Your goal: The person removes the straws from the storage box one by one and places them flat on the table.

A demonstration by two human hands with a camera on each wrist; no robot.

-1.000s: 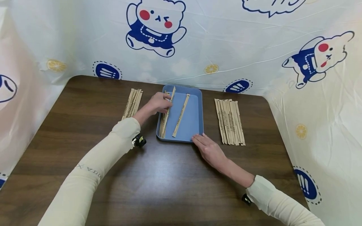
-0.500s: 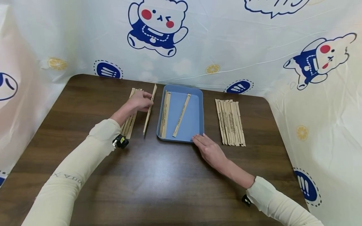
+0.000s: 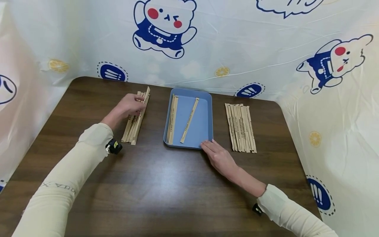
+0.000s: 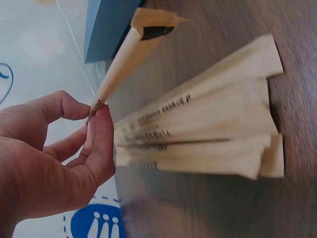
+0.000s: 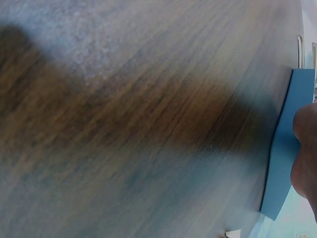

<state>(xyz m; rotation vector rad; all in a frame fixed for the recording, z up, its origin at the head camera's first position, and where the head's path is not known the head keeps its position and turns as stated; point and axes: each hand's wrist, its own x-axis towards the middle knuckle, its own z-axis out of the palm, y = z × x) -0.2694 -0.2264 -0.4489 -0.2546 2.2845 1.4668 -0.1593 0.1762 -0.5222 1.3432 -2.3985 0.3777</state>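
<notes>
Thumb and fingertips of my left hand point(image 3: 128, 104) pinch a slim paper-wrapped stick point(image 4: 126, 62), its printed brown wrapper tilted upward in the left wrist view. Right beside and beneath it, a loose pile of similar wrapped sticks point(image 4: 208, 124) lies on the table. A shallow blue tray point(image 3: 202, 121) stands in the middle, with a few wrapped sticks point(image 3: 172, 120) along its left wall and a single slanted one point(image 3: 189, 120) nearer its centre. My right hand point(image 3: 220, 156) rests with extended fingers at the tray's near right corner; part of it shows against the blue wall point(image 5: 283, 166).
To the right of the tray lies another row of several wrapped sticks point(image 3: 241, 128). The dark wooden table point(image 3: 168, 191) meets a printed plastic sheet point(image 3: 204, 62) at the back and sides.
My left hand has moved left, out of the tray and over to the left pile, carrying the wrapped stick along. My right hand has stayed at the tray corner.
</notes>
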